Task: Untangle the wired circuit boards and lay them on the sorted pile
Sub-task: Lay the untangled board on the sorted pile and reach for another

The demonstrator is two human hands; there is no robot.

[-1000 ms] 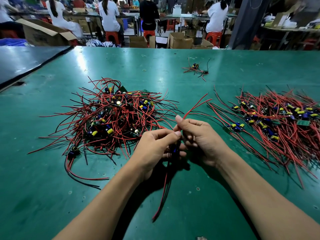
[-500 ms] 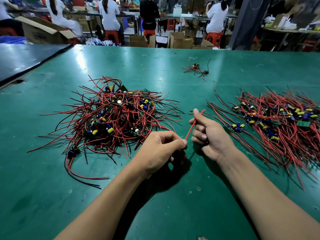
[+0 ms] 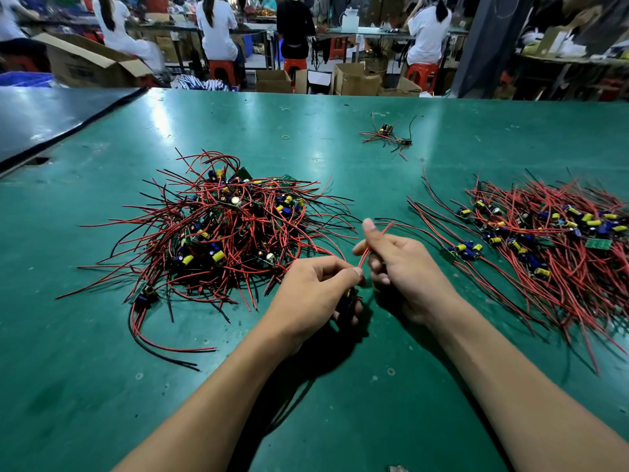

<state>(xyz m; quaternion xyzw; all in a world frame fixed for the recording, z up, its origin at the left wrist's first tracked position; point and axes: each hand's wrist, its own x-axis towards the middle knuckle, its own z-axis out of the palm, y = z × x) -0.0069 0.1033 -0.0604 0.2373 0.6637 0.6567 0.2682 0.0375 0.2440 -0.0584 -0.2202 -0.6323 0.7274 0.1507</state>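
Two bare forearms reach in over a green tabletop [image 3: 102, 386]. Just off the near right edge of the tangled pile [image 3: 221, 233] of circuit boards with red and black wires, the left hand [image 3: 313, 294] curls around one small circuit board [image 3: 346, 303], thumb pressing on top. The right hand [image 3: 405, 267], close beside it, pinches that board's red wire [image 3: 365, 254] between thumb and fingers. A second ago both hands were bunched on the board. Now the right has slid out along the wire, straightening it, so this board looks freed and nearly ready to place. The sorted pile [image 3: 551, 240] lies well right of the tangled pile. Beyond the tangled pile, to its right, sits a small stray wired board [image 3: 386, 134]. Farther off, workers sit at benches.
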